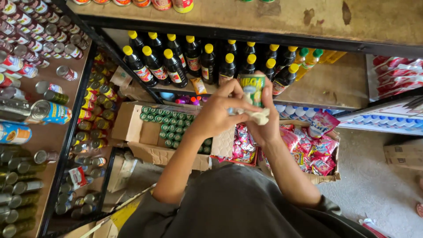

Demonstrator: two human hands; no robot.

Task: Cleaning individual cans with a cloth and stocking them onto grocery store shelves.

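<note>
your right hand [267,115] grips the green-labelled can [252,88] held up before the dark bottles [176,61]. your left hand [219,115] pinches the pale cloth [257,115] just beneath it. keep the can steady and wipe with firm, even strokes.

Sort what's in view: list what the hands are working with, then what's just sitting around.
In hand:
- green and yellow can, held by the right hand
- pale cloth, pressed at the can by the left hand

Lying about:
- dark bottles with yellow caps
- cardboard box of green-capped bottles
- pink sachets
- tins on the left shelves
</note>
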